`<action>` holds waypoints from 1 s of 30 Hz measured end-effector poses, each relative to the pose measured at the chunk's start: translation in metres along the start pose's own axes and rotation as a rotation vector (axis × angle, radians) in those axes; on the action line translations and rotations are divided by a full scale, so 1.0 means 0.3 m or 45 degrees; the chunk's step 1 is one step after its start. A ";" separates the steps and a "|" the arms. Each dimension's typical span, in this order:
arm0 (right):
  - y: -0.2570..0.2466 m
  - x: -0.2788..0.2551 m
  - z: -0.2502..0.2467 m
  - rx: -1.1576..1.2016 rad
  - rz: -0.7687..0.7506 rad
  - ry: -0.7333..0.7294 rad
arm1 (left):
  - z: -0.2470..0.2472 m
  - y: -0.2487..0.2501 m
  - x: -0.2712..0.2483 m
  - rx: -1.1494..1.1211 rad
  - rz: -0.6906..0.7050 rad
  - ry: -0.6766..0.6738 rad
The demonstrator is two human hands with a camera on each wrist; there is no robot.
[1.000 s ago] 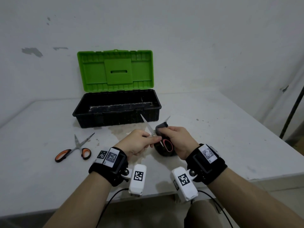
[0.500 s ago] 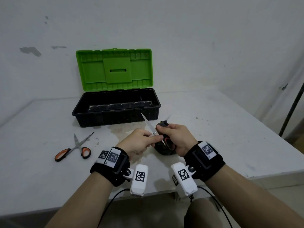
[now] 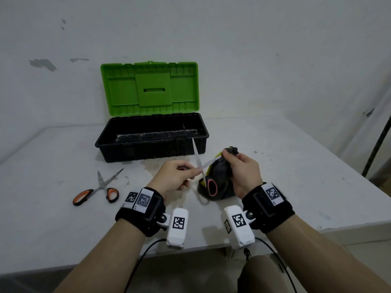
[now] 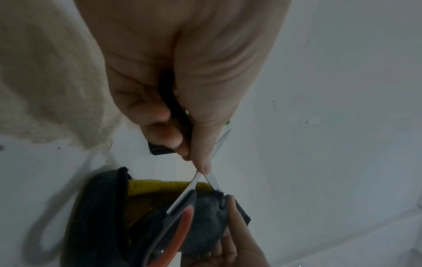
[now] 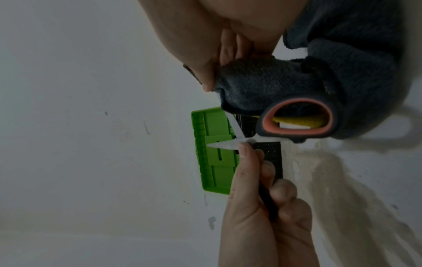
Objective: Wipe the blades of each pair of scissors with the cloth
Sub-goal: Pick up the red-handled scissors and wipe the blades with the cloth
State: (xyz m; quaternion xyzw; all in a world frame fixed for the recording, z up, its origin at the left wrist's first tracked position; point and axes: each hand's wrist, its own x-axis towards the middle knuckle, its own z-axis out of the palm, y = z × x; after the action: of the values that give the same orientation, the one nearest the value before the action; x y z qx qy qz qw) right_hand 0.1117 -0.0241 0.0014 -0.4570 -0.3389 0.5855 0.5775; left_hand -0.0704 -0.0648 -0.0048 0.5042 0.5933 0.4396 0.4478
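Standing on a white desk, an open green-lidded toolbox; in front, the right hand clutches a dark cloth around one blade of open scissors, the left hand gripping their handle. Second scissors lie left.

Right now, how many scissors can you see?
2. One pair of scissors lies on the table, left of the hands. The held scissors are in the left hand. More could be hidden.

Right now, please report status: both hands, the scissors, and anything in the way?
Left hand grips open scissors. Right hand pinches dark cloth around one blade. Second scissors on table, untouched. Nothing in the way.
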 end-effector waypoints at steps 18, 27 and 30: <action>0.069 -0.093 0.013 -0.061 0.201 -0.291 | 0.007 -0.002 0.005 -0.075 -0.106 -0.151; 0.008 -0.068 0.023 0.023 0.312 -0.254 | 0.026 0.018 0.000 -0.077 -0.057 -0.144; -0.031 -0.032 0.012 0.126 0.257 -0.162 | 0.024 0.031 0.003 -0.052 -0.058 -0.140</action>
State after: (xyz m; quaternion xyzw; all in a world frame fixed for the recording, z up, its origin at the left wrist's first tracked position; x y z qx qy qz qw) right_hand 0.1109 -0.0322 0.0128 -0.4217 -0.2976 0.6845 0.5149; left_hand -0.0616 -0.0624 0.0026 0.5048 0.5699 0.4129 0.4998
